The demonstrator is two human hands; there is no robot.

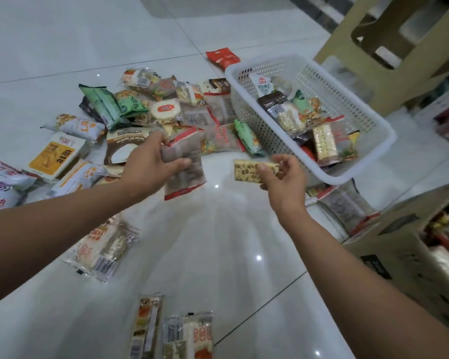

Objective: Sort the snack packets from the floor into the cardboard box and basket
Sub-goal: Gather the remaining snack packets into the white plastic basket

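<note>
Snack packets [166,110]: right hand [283,177] pinches a cracker bar [249,171], best released low over the basket [360,174] at two o'clock; left hand [148,167] grips a brown packet [186,174].

- floor [231,242]: glossy white tile
- packet pile [166,110]: upper left to centre
- basket [373,120]: upper right, just beside pile
- red packet [222,57]: behind basket
- box [389,255]: lower right
- two packets [187,335]: bottom centre

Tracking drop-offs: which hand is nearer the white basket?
Right. The right hand, pinching a cracker packet, hovers just beside the white basket; the left hand, gripping a brown packet, is farther left, by the pile.
</note>
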